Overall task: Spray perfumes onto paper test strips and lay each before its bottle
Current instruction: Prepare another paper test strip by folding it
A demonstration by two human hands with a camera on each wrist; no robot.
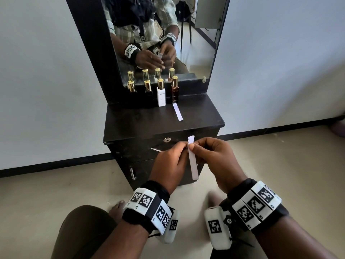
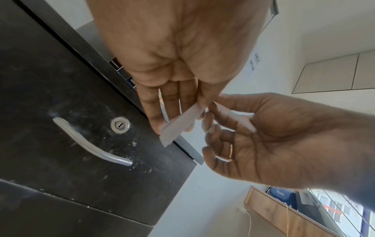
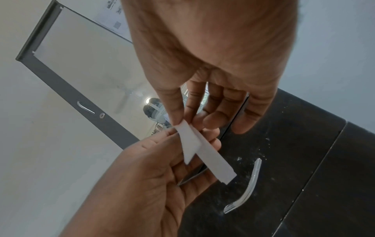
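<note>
Nearest the body, thin flat paper strips (image 1: 193,161) are pinched together between the left hand (image 1: 169,168) and the right hand (image 1: 217,161), thumbs and forefingers closed on them. Beyond, on the dark matte cabinet top (image 1: 134,124), one white strip (image 1: 178,112) lies before the amber bottle (image 1: 175,90), beside a white rectangular bottle (image 1: 161,94), both gold-capped.
</note>
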